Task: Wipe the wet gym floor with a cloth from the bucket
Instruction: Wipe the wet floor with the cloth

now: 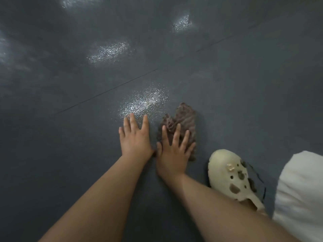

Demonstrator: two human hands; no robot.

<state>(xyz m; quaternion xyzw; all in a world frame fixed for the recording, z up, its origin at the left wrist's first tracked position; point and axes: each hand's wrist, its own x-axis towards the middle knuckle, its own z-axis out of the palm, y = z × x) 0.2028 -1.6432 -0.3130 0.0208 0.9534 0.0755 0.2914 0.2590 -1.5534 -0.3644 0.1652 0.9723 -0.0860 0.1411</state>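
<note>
A crumpled brown cloth (181, 121) lies on the dark grey gym floor (70, 137) just right of centre. My right hand (173, 151) presses flat on the cloth's near part, fingers spread and straight. My left hand (135, 137) rests flat on the bare floor beside it, fingers straight, the two hands nearly touching at the thumbs. A shiny wet patch (145, 100) glints just beyond my left fingertips. No bucket is in view.
More wet glints (108, 51) lie farther out on the floor, one (181, 23) at the upper right. A thin floor seam (108, 91) runs diagonally. My cream clog-style shoe (232, 177) stands right of the cloth, with white fabric (300, 193) at the right edge.
</note>
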